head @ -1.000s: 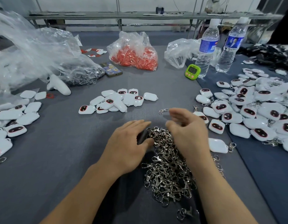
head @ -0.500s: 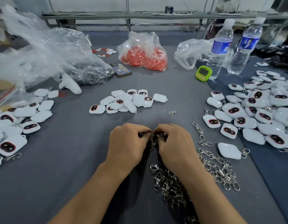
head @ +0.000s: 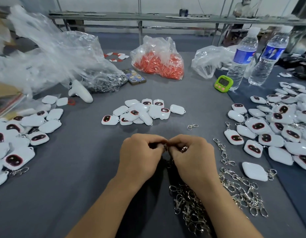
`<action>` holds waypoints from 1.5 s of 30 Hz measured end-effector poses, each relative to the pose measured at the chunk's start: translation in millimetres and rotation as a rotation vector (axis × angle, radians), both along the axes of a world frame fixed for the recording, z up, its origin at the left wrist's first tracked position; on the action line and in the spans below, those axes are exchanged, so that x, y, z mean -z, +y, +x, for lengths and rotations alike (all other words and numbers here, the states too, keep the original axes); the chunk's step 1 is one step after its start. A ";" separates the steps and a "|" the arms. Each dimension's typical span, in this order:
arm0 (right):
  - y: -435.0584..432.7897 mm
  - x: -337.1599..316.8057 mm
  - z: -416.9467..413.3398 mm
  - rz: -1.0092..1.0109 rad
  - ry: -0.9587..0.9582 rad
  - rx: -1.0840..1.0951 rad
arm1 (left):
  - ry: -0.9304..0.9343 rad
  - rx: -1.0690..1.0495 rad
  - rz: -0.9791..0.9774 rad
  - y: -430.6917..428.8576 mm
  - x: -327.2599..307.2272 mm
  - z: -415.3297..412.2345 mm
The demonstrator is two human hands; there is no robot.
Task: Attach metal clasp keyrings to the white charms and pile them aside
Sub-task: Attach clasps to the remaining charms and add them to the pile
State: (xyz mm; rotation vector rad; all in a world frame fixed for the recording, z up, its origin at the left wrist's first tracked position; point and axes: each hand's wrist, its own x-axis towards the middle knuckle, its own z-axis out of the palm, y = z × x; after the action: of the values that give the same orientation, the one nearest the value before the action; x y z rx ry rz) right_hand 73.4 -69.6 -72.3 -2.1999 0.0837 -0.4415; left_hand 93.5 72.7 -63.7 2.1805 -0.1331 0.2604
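My left hand [head: 140, 155] and my right hand [head: 191, 157] meet knuckle to knuckle low in the middle of the grey table. Both have curled fingers pinching a metal clasp keyring [head: 167, 148] between them; most of it is hidden. A heap of metal clasp keyrings [head: 191, 208] lies under my right forearm and spreads right. A small group of white charms [head: 142, 111] lies just beyond my hands. A pile of white charms with keyrings [head: 277, 127] fills the right side, and another pile of white charms [head: 16, 134] lies on the left.
At the back stand a bag of orange parts [head: 159, 60], clear plastic bags [head: 50, 54], a phone [head: 135, 76], a green timer [head: 223, 83] and two water bottles [head: 241, 59]. One loose keyring [head: 192, 126] lies ahead of my right hand. A white controller [head: 81, 91] lies left.
My hands went from open over the keyring heap to closed together, pinching a keyring. The heap was spread out to the right. Over the last half second they barely moved.
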 end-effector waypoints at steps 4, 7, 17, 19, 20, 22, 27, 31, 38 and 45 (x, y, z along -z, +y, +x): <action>6.7 -10.8 27.1 -0.061 0.057 0.030 | 0.000 -0.177 0.242 13.6 1.1 7.3; 18.1 -21.9 67.4 -0.208 0.136 -0.086 | -0.020 -0.170 0.329 20.1 7.7 14.4; 43.7 -9.2 136.3 -0.629 0.278 -0.306 | -0.062 -0.069 0.184 33.4 6.4 25.5; 36.0 -12.2 135.9 -0.570 0.259 -0.354 | -0.191 -0.221 0.080 40.8 4.3 34.1; 30.9 -15.4 136.4 -0.450 0.220 -0.335 | -0.239 -0.317 0.052 46.8 4.4 41.3; 16.8 -20.8 141.1 -0.242 0.141 -0.201 | -0.215 -0.453 0.041 61.4 5.7 61.1; -4.9 -14.1 170.8 -0.238 0.374 -0.094 | 0.115 -0.399 -0.006 81.9 11.0 119.9; 15.8 -3.0 190.8 -0.374 0.343 -0.139 | 0.201 -0.258 0.242 75.5 10.2 155.6; 23.5 5.1 181.3 -0.439 0.153 -0.325 | 0.078 0.077 0.302 64.0 5.3 148.5; 14.2 5.3 144.6 -0.292 0.143 -0.375 | 0.059 0.098 0.245 48.5 8.4 115.4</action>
State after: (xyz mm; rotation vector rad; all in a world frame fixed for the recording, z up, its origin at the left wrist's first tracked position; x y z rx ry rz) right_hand 218.0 -55.4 -77.5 -2.4606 -0.3317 -0.0881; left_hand 209.0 121.2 -72.1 2.4134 -0.2495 0.1296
